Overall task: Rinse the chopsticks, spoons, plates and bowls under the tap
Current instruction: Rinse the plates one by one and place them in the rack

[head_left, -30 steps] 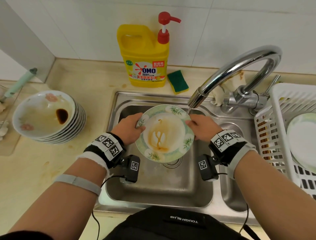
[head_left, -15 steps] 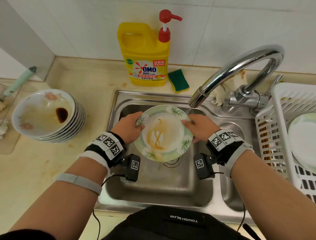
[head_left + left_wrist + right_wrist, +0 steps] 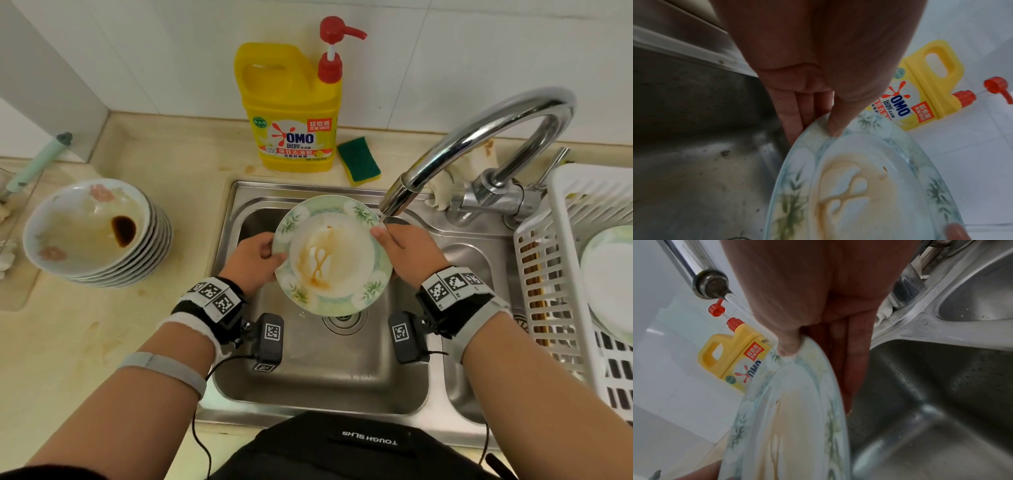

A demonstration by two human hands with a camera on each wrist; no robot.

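a person holds a stained plate (image 3: 334,255) over the sink (image 3: 308,377), one hand on each side of its rim. the left hand (image 3: 255,262) pinches the left edge, thumb (image 3: 835,120) on the rim's face and fingers (image 3: 795,116) behind; the right hand (image 3: 406,255) grips the right edge the same way, thumb (image 3: 788,345) on top. the plate tilts with its face toward the person (brown sauce streaks run down its centre). the tap (image 3: 397,202) spout ends just above the plate's upper right rim, nearest the right hand, and a thin stream (image 3: 731,299) leaves it there. to rinse the centre, the plate likely needs shifting right and back. a stack of dirty plates (image 3: 92,233) waits on the counter at left.
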